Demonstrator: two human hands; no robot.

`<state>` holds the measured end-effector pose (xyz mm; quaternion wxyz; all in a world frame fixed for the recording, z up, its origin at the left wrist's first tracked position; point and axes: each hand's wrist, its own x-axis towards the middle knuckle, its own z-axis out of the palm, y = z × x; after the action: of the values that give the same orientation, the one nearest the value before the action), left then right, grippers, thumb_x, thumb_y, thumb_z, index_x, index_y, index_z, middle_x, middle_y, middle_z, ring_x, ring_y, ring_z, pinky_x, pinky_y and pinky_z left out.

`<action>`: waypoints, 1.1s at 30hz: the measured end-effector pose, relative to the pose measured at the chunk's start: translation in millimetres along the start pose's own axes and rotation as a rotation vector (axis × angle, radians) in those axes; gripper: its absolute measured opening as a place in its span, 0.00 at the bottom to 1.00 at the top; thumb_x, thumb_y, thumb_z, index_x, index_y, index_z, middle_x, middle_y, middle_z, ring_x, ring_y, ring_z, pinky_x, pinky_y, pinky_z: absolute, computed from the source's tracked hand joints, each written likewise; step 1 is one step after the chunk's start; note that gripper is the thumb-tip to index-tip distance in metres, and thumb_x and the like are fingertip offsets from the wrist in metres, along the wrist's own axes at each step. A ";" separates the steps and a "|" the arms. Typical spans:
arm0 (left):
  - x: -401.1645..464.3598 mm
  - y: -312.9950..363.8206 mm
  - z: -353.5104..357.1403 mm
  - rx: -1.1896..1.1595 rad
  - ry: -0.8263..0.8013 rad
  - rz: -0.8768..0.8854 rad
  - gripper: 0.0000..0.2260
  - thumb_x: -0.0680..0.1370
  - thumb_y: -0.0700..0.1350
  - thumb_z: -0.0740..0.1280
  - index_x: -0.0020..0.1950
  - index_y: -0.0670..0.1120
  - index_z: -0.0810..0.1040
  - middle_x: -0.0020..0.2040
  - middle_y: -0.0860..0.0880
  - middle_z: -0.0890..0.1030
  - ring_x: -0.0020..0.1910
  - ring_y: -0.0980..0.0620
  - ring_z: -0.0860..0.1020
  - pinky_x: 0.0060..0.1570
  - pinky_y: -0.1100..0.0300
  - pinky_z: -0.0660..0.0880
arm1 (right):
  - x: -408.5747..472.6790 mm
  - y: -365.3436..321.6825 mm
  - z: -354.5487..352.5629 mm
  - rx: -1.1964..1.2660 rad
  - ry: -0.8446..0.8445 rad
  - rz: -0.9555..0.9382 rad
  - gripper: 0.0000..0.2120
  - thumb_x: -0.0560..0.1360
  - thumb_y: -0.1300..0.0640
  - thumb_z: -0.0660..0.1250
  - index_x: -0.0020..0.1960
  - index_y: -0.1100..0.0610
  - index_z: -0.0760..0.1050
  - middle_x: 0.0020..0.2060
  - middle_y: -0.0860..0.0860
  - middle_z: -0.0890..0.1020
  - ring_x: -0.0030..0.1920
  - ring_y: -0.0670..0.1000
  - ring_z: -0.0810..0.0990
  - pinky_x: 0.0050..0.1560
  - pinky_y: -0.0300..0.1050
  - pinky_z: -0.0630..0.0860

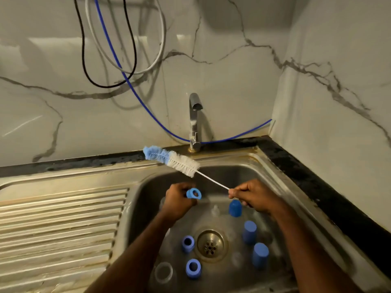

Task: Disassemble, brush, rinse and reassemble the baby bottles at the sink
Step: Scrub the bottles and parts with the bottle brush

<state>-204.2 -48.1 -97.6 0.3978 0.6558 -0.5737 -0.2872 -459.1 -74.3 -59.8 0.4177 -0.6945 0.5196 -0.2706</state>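
Brushing stage | left hand pinching ring over sink back edge, opening facing brush | right hand fisting handle, aiming bristles | bottles, caps lying around drain

Both forearms are bare up to the frame's edge, and the left hand and right hand seemingly wear nothing.
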 end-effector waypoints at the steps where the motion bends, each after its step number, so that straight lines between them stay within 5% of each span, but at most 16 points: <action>1: 4.8 -3.4 5.9 0.111 -0.029 0.017 0.19 0.68 0.39 0.80 0.58 0.46 0.84 0.50 0.50 0.86 0.50 0.55 0.84 0.54 0.60 0.80 | 2.2 3.3 -0.3 0.005 0.001 0.008 0.09 0.77 0.51 0.71 0.43 0.56 0.86 0.22 0.46 0.75 0.26 0.41 0.71 0.32 0.34 0.68; 5: 20.6 -15.2 28.4 0.372 -0.178 0.014 0.16 0.70 0.46 0.80 0.55 0.46 0.83 0.50 0.53 0.83 0.47 0.58 0.81 0.45 0.67 0.76 | 6.9 9.1 -6.1 0.029 0.040 0.046 0.11 0.77 0.50 0.71 0.41 0.54 0.86 0.25 0.49 0.75 0.28 0.45 0.71 0.34 0.38 0.69; 15: 47.1 -36.7 58.3 0.502 -0.246 -0.070 0.30 0.74 0.45 0.75 0.75 0.48 0.69 0.69 0.46 0.77 0.68 0.43 0.75 0.67 0.50 0.72 | 13.6 14.9 -4.0 0.100 0.073 0.067 0.11 0.77 0.51 0.71 0.39 0.54 0.84 0.19 0.45 0.73 0.22 0.40 0.69 0.32 0.36 0.66; 22: 54.1 -49.1 65.0 0.665 -0.290 -0.142 0.41 0.74 0.47 0.75 0.82 0.51 0.55 0.72 0.45 0.74 0.71 0.42 0.71 0.72 0.43 0.65 | 12.4 13.3 -4.7 0.092 0.086 0.107 0.11 0.77 0.51 0.72 0.39 0.55 0.85 0.19 0.45 0.73 0.25 0.42 0.69 0.32 0.36 0.66; 28: 54.0 -25.3 78.6 0.640 -0.239 0.108 0.28 0.73 0.51 0.76 0.72 0.54 0.73 0.61 0.49 0.81 0.63 0.47 0.77 0.63 0.51 0.74 | 9.1 10.6 -6.1 0.056 0.124 0.131 0.12 0.76 0.50 0.72 0.41 0.57 0.86 0.19 0.45 0.73 0.25 0.44 0.70 0.33 0.38 0.67; 33: 48.5 -17.8 108.7 0.787 -0.355 0.199 0.21 0.78 0.50 0.71 0.71 0.53 0.75 0.68 0.49 0.77 0.68 0.48 0.72 0.68 0.51 0.68 | 3.8 3.4 -7.5 0.012 0.110 0.120 0.12 0.77 0.50 0.71 0.44 0.58 0.86 0.18 0.43 0.73 0.23 0.40 0.70 0.30 0.33 0.66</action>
<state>-276.9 -116.0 -165.3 0.0390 0.6394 -0.7592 -0.1152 -465.6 -80.6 -59.1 0.4080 -0.6438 0.5808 -0.2860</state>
